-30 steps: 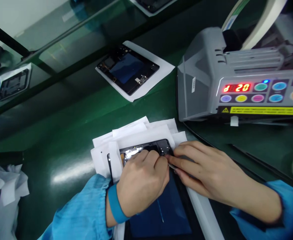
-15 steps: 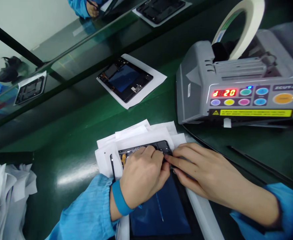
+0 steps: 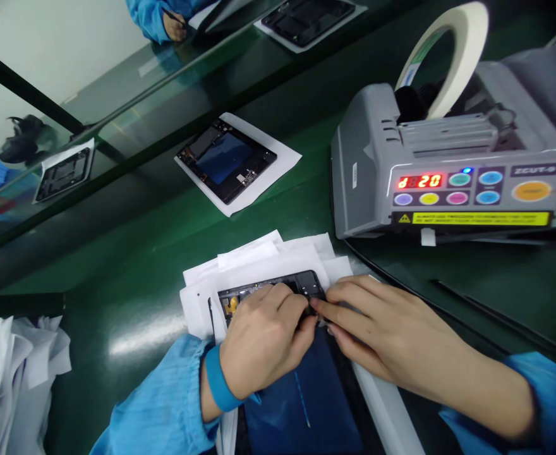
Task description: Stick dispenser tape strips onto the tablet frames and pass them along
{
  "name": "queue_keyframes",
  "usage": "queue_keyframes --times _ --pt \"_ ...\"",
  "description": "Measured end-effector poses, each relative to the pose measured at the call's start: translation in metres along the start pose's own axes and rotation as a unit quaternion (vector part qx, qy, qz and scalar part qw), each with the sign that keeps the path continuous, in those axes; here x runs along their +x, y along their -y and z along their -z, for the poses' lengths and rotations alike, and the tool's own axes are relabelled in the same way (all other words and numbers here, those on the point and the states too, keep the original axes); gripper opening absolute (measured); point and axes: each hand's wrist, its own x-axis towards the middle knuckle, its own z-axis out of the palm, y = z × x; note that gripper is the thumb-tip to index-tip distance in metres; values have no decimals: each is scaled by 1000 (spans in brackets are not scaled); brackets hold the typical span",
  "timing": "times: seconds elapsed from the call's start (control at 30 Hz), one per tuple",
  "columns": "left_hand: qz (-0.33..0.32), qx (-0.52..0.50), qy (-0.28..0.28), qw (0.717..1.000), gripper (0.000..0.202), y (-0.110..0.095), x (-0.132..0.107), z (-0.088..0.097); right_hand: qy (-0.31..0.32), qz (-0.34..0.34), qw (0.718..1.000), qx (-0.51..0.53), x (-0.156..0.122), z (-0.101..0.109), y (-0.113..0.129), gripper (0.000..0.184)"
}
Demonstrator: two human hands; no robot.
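An opened black tablet body [image 3: 306, 404] with a blue panel lies on a stack of white sheets [image 3: 254, 259] at the table's near edge. My left hand [image 3: 259, 344] rests on its upper end with the fingers curled and pressed down near a small part. My right hand [image 3: 382, 328] comes in from the right, thumb and fingers pinched together at the same spot. The fingertips of both hands meet there. What the pinch holds is too small to make out. Both sleeves are blue, and a blue band circles my left wrist.
A grey tape dispenser machine [image 3: 373, 164] showing red digits stands at the right, with a tape roll [image 3: 453, 44] on top. A second open tablet [image 3: 225, 158] lies on white paper farther back. Crumpled white sheets [image 3: 12, 373] sit at the left. Another person's hand [image 3: 174, 25] works at the far top.
Both hands stay at the tablet's upper end with only small finger movements. The view has tilted up and shifted, bringing the tape roll and the other person's hand into sight.
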Motion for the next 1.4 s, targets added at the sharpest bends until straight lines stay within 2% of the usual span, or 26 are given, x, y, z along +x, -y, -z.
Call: queue_keyframes --times 0.13,0.43,0.6,0.77,0.93,1.17,1.4 --pt "-20 -18 8 1000 20 1 -3 0 -4 -5 1000 -3 -1 -1 0 26" --pt "3 21 35 999 24 -5 -3 -7 -5 -9 1000 11 -12 -9 -1 24" --pt "-5 57 20 998 21 -6 -1 -7 -10 -3 1000 27 -9 -9 -1 21" --pt "4 96 45 994 14 -17 4 -3 -16 -1 999 28 -4 -5 0 20" --pt "1 155 25 988 15 -27 5 -1 -13 0 1000 12 -2 -1 0 19" --pt "28 42 63 997 21 -10 8 1 12 -19 999 24 1 1 -3 19" --pt "7 66 58 996 20 -10 8 3 12 -25 999 30 0 0 -2 19"
